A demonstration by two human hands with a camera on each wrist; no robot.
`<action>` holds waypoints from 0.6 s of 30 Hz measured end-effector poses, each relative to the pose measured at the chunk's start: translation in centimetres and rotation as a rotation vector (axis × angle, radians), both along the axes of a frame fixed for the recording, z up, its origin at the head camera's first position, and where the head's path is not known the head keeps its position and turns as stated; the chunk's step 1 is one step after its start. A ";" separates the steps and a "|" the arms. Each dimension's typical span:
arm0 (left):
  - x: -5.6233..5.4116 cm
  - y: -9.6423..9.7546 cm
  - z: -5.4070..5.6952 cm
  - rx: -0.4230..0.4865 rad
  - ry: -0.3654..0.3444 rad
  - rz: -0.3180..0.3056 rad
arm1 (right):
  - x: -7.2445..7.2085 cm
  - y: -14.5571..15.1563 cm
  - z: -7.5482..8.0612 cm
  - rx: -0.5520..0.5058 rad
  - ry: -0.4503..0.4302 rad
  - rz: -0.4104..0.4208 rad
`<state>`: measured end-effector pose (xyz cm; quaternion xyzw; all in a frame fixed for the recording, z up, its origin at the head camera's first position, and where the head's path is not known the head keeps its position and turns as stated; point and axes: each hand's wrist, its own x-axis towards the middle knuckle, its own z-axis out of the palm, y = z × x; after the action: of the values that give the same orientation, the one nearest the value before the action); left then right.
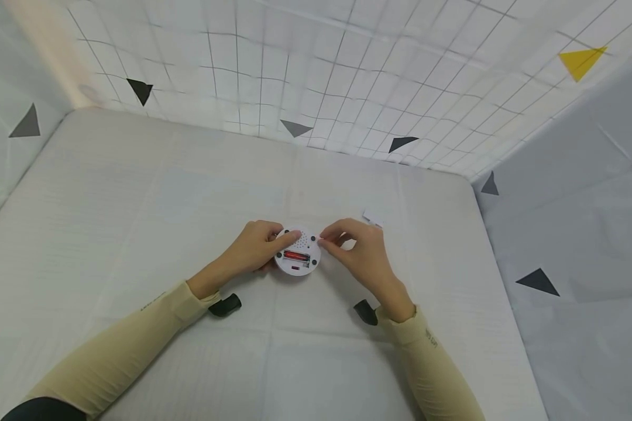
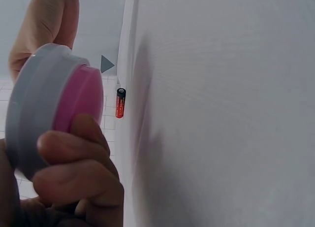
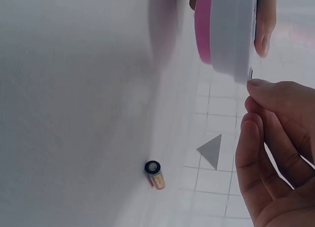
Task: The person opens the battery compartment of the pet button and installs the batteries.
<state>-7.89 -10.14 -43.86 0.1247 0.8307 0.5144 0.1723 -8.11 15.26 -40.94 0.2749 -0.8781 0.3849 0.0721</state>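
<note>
A round white push-button device with a pink dome is held up off the table, its back towards the head camera. Its back shows speaker holes, black feet and an uncovered battery slot with a red battery inside. My left hand grips the left side, thumb across the back and fingers around the pink dome. At the opposite edge is my right hand, its thumb and forefinger tips pinching at the rim. A loose red-and-black battery lies beyond the device, hidden in the head view.
A small white plastic piece lies on the white-covered table, just beyond the right hand. Behind stands a white gridded curtain with triangle markers. A grey side wall borders the table on the right.
</note>
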 end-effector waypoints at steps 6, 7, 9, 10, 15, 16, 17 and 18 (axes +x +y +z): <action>0.0 -0.1 0.1 0.003 0.002 0.005 | -0.6 0.4 -0.3 -0.001 0.010 -0.032; 0.0 -0.1 0.1 0.003 0.001 0.006 | -0.7 0.5 -0.3 0.002 0.014 -0.039; 0.0 -0.1 0.1 0.004 0.003 0.010 | -0.8 0.6 -0.4 0.011 0.019 -0.056; 0.0 -0.1 0.1 0.005 0.001 0.011 | -0.9 0.7 -0.5 0.016 0.022 -0.065; 0.0 0.0 0.2 -0.008 -0.004 0.013 | -1.1 1.0 -0.7 0.035 0.011 -0.111; 0.0 0.0 0.3 -0.012 -0.007 0.012 | -1.1 1.1 -0.7 0.037 0.007 -0.119; 0.0 0.0 0.3 -0.017 -0.008 0.011 | -1.2 1.1 -0.8 0.041 0.002 -0.127; 0.1 0.0 0.3 -0.020 -0.009 0.011 | -1.2 1.2 -0.8 0.045 0.001 -0.135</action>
<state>-7.84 -10.10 -43.57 0.1160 0.8359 0.5074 0.1743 -9.33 16.45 -41.78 0.2168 -0.9030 0.3592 0.0921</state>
